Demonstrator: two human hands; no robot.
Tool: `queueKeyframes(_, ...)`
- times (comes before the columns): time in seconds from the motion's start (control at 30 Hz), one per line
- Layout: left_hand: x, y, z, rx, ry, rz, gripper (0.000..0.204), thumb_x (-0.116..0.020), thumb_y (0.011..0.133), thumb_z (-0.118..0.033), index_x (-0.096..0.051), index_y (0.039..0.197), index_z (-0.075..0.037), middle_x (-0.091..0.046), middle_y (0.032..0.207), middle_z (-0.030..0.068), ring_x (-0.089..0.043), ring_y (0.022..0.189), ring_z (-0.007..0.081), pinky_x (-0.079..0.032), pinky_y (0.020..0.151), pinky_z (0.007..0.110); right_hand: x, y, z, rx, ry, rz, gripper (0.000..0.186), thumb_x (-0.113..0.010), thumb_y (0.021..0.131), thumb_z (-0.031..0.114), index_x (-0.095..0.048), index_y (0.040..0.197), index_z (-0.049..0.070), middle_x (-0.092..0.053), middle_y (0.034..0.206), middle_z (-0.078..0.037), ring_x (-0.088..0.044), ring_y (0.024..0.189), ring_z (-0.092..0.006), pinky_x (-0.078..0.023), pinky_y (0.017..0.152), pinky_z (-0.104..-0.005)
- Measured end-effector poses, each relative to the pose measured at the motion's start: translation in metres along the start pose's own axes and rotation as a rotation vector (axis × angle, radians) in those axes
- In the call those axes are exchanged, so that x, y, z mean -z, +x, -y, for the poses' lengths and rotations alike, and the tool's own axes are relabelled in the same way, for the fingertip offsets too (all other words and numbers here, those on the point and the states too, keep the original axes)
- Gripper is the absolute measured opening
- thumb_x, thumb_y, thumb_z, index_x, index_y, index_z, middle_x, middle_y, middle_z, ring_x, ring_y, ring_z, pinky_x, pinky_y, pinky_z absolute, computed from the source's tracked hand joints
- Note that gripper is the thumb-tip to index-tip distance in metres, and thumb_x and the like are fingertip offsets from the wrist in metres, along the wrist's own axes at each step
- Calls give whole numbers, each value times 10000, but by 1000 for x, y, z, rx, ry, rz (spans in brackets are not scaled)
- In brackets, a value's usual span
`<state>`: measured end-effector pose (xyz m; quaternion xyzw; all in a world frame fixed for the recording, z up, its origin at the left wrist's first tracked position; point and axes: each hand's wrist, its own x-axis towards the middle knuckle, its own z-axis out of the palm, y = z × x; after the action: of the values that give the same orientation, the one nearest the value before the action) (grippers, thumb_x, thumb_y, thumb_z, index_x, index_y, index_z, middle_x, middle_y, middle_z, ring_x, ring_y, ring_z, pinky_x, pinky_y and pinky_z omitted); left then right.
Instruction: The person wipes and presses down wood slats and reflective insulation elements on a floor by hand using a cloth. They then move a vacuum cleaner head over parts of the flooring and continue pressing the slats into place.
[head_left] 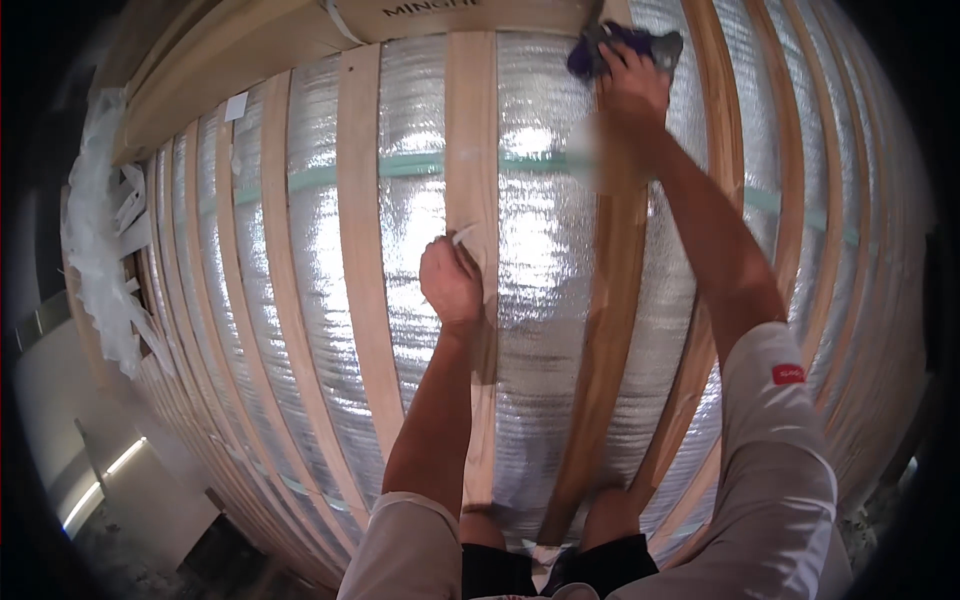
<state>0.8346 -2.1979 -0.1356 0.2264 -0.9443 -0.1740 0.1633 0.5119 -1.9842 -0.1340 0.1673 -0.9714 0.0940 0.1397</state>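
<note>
My right hand (632, 88) reaches far ahead and presses a bunched dark purple and grey cloth (597, 55) onto the upper part of a wooden slat (612, 270). That slat looks browner than the pale slats to its left. My left hand (452, 282) is closed, nearer to me, over a pale wooden slat (470, 120). From its fingertips sticks a small whitish pointed scrap (463, 235), whose kind I cannot make out. Between the slats lies shiny silver foil sheeting (545, 240).
Long cardboard boxes (240, 75) lie along the far edge. A green strap (410, 165) crosses the foil, passing the slats. Crumpled translucent plastic wrap (105, 270) hangs at the left. More slats (720, 100) run along the right. My knees (612, 515) are close to the near end.
</note>
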Motion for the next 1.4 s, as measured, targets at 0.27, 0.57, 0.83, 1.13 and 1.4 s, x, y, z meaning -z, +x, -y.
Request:
queueKeyframes(0.27, -1, -2, 2, 48, -44, 97, 257, -619, 901, -38, -639, 1157, -27, -631, 971, 177, -608, 908, 390, -496, 822, 494, 21, -52, 147, 427, 640, 113, 585, -728, 821, 131, -603, 1392, 99, -581, 1443, -132, -528, 1346, -354, -413, 1126, -492)
queueKeyframes(0.57, 0, 6, 1, 14, -81, 26, 273, -632, 873, -25, -642, 1146, -20, -653, 1010, 182, -630, 900, 377, -513, 807, 466, -52, 70, 160, 565, 355, 237, 553, -666, 938, 208, -547, 1475, 153, -489, 1570, -63, -465, 1437, -274, -355, 1207, -449)
queueKeyframes(0.83, -6, 3, -5, 129, -238, -41, 229, -485, 1030, -170, -634, 1102, -11, -622, 947, 207, -624, 844, 404, -502, 755, 499, -31, -121, 168, 314, 1474, 541, 525, -661, 931, 213, -561, 1436, 106, -467, 1583, -88, -477, 1430, -275, -403, 1154, -426)
queueKeyframes(1.13, 2, 1, -3, 219, -199, -39, 163, -532, 1021, -145, -596, 982, -1, -565, 859, 202, -575, 774, 425, -461, 684, 514, -7, -39, 153, 802, 494, 96, 470, -715, 855, 164, -666, 1320, 115, -625, 1417, -69, -591, 1287, -277, -491, 1063, -406)
queueKeyframes(1.4, -5, 0, -7, 357, -365, -100, 268, -475, 1075, -233, -611, 1067, -1, -636, 985, 225, -613, 870, 451, -490, 774, 508, 16, -152, 170, 432, 455, 261, 478, -645, 823, 123, -684, 1299, 116, -625, 1430, -50, -592, 1276, -273, -487, 1002, -421)
